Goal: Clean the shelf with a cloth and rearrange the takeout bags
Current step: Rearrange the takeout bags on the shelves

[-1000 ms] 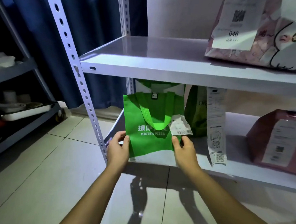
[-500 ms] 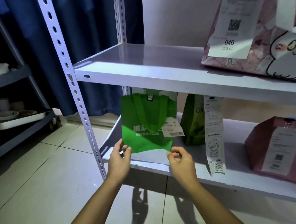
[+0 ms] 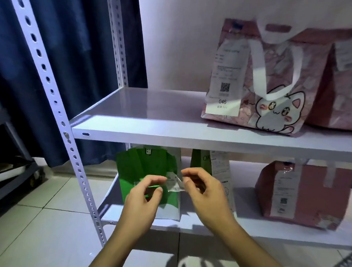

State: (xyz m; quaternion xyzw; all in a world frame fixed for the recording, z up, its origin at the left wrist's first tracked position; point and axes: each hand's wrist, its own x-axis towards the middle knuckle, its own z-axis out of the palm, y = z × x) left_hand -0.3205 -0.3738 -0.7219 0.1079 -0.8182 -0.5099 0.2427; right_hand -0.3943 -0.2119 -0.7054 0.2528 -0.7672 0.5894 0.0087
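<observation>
Risen off the green bag [image 3: 146, 172], left hand [image 3: 141, 205] and right hand [image 3: 205, 195] half-curled, empty, before its upright front, handles upward.

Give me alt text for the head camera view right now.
Two bare hands, left hand and right hand, hover open in front of a green takeout bag standing on the lower shelf, fingers near its receipt. A pink cat bag sits on the upper shelf; a pink bag sits lower right.
</observation>
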